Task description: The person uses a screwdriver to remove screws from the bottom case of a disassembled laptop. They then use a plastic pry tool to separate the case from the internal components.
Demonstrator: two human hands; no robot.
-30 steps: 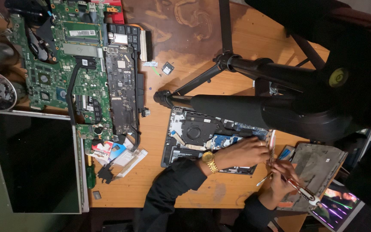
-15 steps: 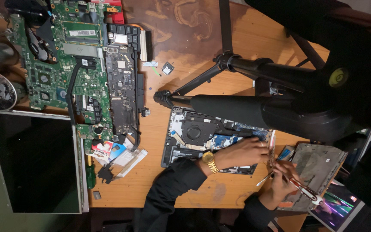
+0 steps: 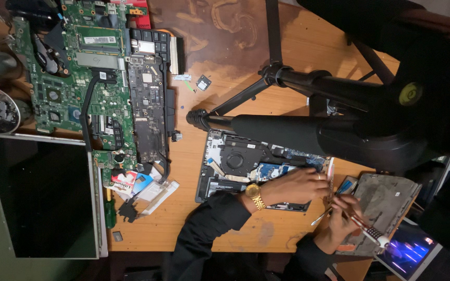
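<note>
An opened laptop base (image 3: 225, 156) with its round fan (image 3: 234, 160) and circuit board exposed lies on the wooden table (image 3: 266, 57). My left hand (image 3: 299, 186), with a gold watch on its wrist, rests on the laptop's right end, fingers bent down onto the board. My right hand (image 3: 342, 221) is just right of it, closed on a screwdriver with a red and white handle (image 3: 366, 232). A thin metal tool (image 3: 321, 216) sticks out below its fingers. Its tip is hidden by my fingers.
A black tripod (image 3: 308, 88) spans the table above the laptop. Green motherboards (image 3: 87, 78) and a dark board lie at the far left, above a bare display panel (image 3: 37, 195). A grey laptop cover (image 3: 386, 200) and a lit phone (image 3: 410, 250) sit at the right.
Both hands stay in the same place over the laptop's right end. The picture on the phone's lit screen has changed.
</note>
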